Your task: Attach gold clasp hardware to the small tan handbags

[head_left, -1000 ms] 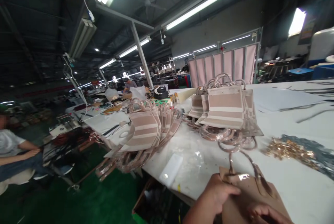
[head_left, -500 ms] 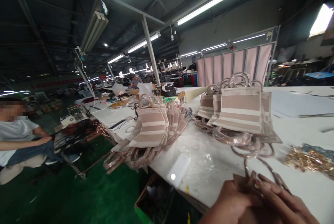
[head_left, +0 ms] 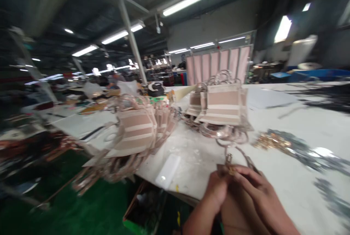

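At the bottom of the view both of my hands hold a tan bag piece [head_left: 237, 213] over the near edge of the white table [head_left: 287, 176]. My left hand [head_left: 217, 193] grips its top left corner. My right hand [head_left: 253, 187] lies over its top, fingers pinching by a small gold fitting [head_left: 229, 160] where the wrapped handle [head_left: 240, 153] meets the piece. The picture is motion-blurred.
Two batches of pink-and-white striped bags stand on the table, one at the left edge [head_left: 136, 131] and one farther back [head_left: 222, 103]. A pile of gold hardware [head_left: 273, 141] lies to the right. A white flat packet [head_left: 168, 165] lies near the edge. A pink screen [head_left: 218, 65] stands behind.
The camera has swung right and blurred, and the seated person at left has left the view. My right hand has moved up over the bag piece's top toward my left hand.
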